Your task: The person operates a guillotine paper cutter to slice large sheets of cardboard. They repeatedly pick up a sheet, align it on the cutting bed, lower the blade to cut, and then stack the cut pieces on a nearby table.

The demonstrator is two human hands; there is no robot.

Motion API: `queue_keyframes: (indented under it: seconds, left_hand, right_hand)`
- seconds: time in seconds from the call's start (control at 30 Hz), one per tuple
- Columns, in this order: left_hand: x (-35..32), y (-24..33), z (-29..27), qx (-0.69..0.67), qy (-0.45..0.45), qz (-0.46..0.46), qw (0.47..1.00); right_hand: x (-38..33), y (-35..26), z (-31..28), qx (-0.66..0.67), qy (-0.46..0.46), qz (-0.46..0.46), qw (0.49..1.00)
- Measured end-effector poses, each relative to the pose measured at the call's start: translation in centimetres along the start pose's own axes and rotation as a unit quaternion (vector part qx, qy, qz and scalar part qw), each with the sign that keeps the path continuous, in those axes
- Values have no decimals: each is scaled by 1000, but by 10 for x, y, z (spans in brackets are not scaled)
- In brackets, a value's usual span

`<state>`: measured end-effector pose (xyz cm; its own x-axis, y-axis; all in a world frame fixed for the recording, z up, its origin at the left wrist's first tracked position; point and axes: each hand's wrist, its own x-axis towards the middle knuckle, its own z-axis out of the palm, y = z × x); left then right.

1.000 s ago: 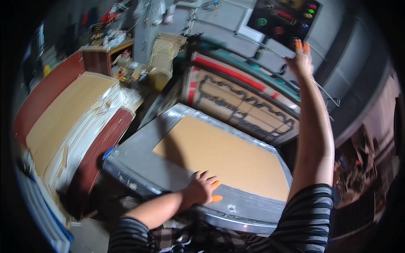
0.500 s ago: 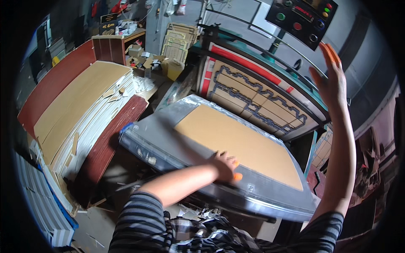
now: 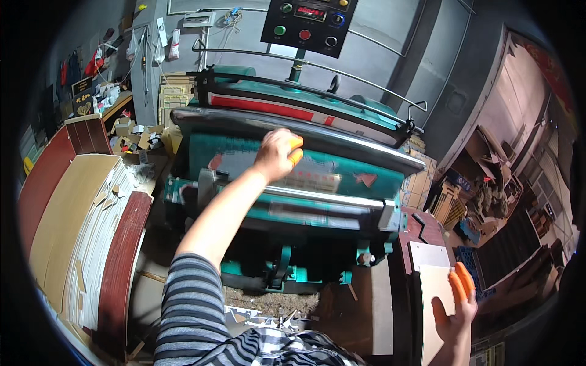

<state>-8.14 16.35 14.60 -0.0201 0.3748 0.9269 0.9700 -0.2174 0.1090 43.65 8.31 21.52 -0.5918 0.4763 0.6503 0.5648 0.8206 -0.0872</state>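
Note:
Loosely curled, my left hand (image 3: 278,154) is in front of the green press (image 3: 351,183), with orange finger covers on the thumb side and nothing visible in it. Just above it runs the long metal edge of the raised platen (image 3: 348,139), whose face is turned away from me. I cannot tell whether the hand touches the machine. My right hand (image 3: 458,314) is at the lower right, its orange-covered fingers stretched and thumb apart. It is over tan cardboard sheets (image 3: 431,305) on a side table; contact is unclear.
A control box (image 3: 305,27) with buttons stands above the press. On the left are stacked boards (image 3: 76,207) and a dark red panel (image 3: 122,256). A whitish plate (image 3: 427,255) lies beyond the cardboard sheets. Paper scraps (image 3: 244,316) litter the floor below the machine.
The platen has swung up, hiding the tan sheet and the cutting die. My right hand has dropped from near the control box to the cardboard sheets. The view has turned right.

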Motion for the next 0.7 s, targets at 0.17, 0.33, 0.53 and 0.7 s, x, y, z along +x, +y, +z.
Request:
queue_keyframes:
  seconds: [0.17,0.33,0.53,0.7]
  left_hand:
    - [-80,95,-10,-158,-144,22,977]
    - [-97,143,-65,-132,-220,122,959]
    - [-43,177,-106,-88,-99,139,981]
    - [-22,190,-117,-71,-65,126,987]
  right_hand:
    - [-88,69,69,112,35,217,969]
    - [-134,98,144,237,-1,333,912]
    - [-119,85,142,148,-18,225,963]
    - [-133,81,116,132,-14,237,962]
